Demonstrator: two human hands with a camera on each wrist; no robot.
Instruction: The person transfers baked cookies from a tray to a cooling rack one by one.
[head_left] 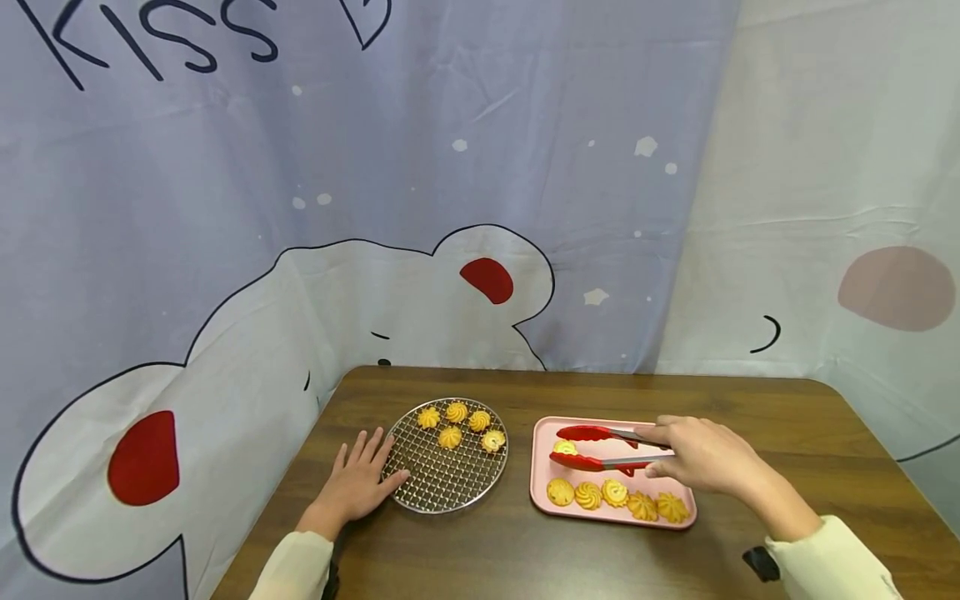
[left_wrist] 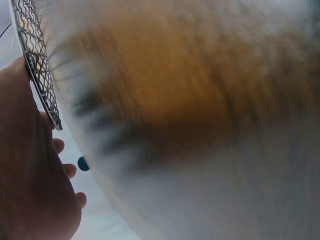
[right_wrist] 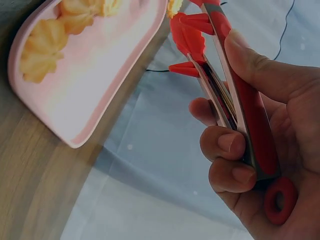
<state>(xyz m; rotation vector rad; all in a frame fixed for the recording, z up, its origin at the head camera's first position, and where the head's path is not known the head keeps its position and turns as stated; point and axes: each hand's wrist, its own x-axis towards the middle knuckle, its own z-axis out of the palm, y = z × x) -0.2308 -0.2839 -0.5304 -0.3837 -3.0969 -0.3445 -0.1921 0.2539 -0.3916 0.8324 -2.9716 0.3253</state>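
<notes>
Red-tipped metal tongs (head_left: 600, 462) are gripped in my right hand (head_left: 708, 454), fingers and thumb wrapped round their handles (right_wrist: 255, 130). Their two tips stand apart over a pink tray (head_left: 540, 475), with one piped cookie (head_left: 566, 447) between or just under them; I cannot tell whether they touch it. Along the tray's near side lies a row of several cookies (head_left: 615, 492). My left hand (head_left: 352, 483) lies with fingers spread at the left rim of a round wire rack (head_left: 442, 479), its thumb touching the edge. Several cookies (head_left: 450, 437) sit on the rack's far half.
Rack and tray stand side by side on a brown wooden table (head_left: 420, 558), with a gap between them. Behind the table hangs a printed cloth (head_left: 450, 167) with cartoon figures. The left wrist view is mostly a blurred table surface.
</notes>
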